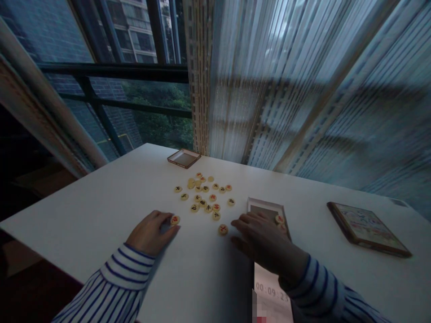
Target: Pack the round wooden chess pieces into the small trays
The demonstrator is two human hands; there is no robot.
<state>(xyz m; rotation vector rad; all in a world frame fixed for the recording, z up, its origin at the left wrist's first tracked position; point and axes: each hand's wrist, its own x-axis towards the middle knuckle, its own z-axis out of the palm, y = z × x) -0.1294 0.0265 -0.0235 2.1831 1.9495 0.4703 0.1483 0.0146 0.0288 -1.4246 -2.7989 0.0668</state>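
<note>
Many round wooden Chinese chess pieces [202, 203] with red or black characters lie scattered mid-table, several of them blank side up. At the left of them, my left hand [148, 233] has a red-marked chess piece [174, 220] between thumb and fingertips, low at the table top. My right hand [262, 237] reaches across a shallow open box [266, 205], fingers stretched and thumb apart, with nothing visible between them. Just left of its fingertips lies another red-marked piece [222, 229]. Two red-marked pieces [279, 219] show in the box at its right side; my hand hides part of the box.
A shallow tray or lid [183, 159] sits at the far table edge. To the right lies a flat box with a picture on top [368, 229]. A phone showing a timer [272, 291] is under my right forearm. Curtains [249, 112] and a window stand behind the white table [84, 206].
</note>
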